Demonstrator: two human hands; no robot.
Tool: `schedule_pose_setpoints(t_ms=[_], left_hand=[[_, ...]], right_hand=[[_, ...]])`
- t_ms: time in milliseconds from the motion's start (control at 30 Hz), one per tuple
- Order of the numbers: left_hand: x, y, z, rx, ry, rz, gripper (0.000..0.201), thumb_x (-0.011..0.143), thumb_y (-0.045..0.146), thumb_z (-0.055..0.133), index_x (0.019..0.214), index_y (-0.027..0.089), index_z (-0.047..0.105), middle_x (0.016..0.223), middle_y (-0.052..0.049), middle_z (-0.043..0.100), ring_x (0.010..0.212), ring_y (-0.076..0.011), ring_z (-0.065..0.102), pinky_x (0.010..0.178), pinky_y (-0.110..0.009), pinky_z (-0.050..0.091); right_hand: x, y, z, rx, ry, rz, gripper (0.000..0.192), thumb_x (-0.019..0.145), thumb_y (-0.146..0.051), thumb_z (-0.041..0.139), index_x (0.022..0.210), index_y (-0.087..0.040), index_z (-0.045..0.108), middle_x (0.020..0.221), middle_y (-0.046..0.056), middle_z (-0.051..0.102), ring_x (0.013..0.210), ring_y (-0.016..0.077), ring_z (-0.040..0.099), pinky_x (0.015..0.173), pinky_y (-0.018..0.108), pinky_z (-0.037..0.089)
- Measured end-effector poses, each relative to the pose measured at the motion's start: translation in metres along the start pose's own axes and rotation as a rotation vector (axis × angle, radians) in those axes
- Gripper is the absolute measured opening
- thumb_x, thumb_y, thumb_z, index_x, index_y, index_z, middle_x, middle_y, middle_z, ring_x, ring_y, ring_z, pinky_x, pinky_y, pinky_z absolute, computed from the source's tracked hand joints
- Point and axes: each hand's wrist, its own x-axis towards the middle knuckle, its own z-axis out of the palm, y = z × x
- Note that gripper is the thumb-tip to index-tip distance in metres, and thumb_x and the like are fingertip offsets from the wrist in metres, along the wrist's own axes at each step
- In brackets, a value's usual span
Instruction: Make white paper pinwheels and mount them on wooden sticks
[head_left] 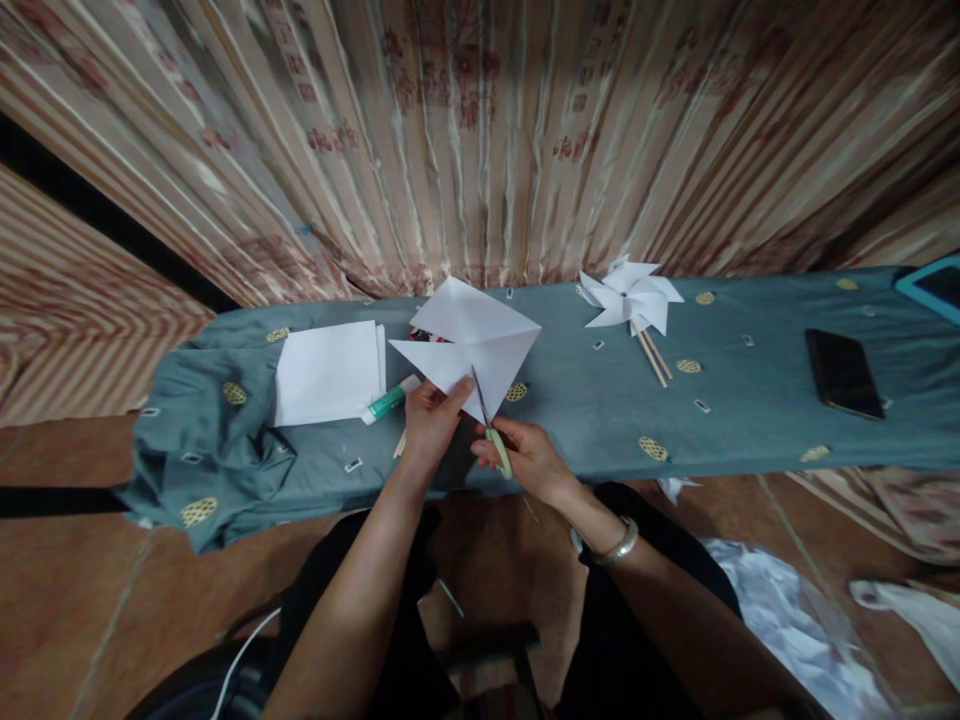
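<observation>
While left hand [429,420] is pinching the paper [469,345] over the worktop [750,400] | right hand [525,455] is gripping scissors [489,425], blades meeting paper's near edge | pinwheel [631,295] is lying far right

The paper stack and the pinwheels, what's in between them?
In the head view, between the paper stack and pinwheels is the creased sheet being cut.

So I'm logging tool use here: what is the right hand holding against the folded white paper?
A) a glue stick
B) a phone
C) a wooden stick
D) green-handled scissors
D: the right hand holds green-handled scissors, blades cutting into the folded white paper that the left hand holds.
</observation>
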Motion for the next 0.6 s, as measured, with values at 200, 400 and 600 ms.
schedule_pose_setpoints(t_ms=[200, 400, 600], left_hand=[[0.001, -0.003, 0.002, -0.171, 0.056, 0.000, 0.035, 0.058, 0.035, 0.084, 0.084, 0.014, 0.073, 0.087, -0.006, 0.075, 0.078, -0.0177, 0.068, 0.079, -0.030, 0.052], [0.001, -0.007, 0.000, -0.141, 0.102, -0.016, 0.033, 0.060, 0.034, 0.082, 0.084, 0.014, 0.071, 0.093, -0.008, 0.075, 0.085, -0.0211, 0.070, 0.081, -0.032, 0.053], [-0.002, -0.006, 0.001, -0.119, 0.089, -0.012, 0.033, 0.059, 0.035, 0.081, 0.083, 0.015, 0.071, 0.094, -0.009, 0.075, 0.084, -0.0220, 0.069, 0.079, -0.032, 0.053]], right_hand=[[-0.002, 0.008, 0.001, -0.160, 0.020, -0.078, 0.034, 0.079, -0.048, 0.069, 0.097, -0.018, 0.071, 0.067, 0.000, 0.068, 0.063, 0.0140, 0.063, 0.057, 0.022, 0.045], [-0.002, 0.011, 0.002, -0.207, 0.034, -0.111, 0.035, 0.081, -0.048, 0.067, 0.102, -0.019, 0.072, 0.072, 0.000, 0.071, 0.067, 0.0148, 0.064, 0.059, 0.022, 0.047], [-0.002, 0.013, 0.000, -0.208, 0.044, -0.126, 0.037, 0.081, -0.049, 0.067, 0.103, -0.019, 0.072, 0.075, 0.001, 0.072, 0.073, 0.0175, 0.067, 0.064, 0.025, 0.051]])
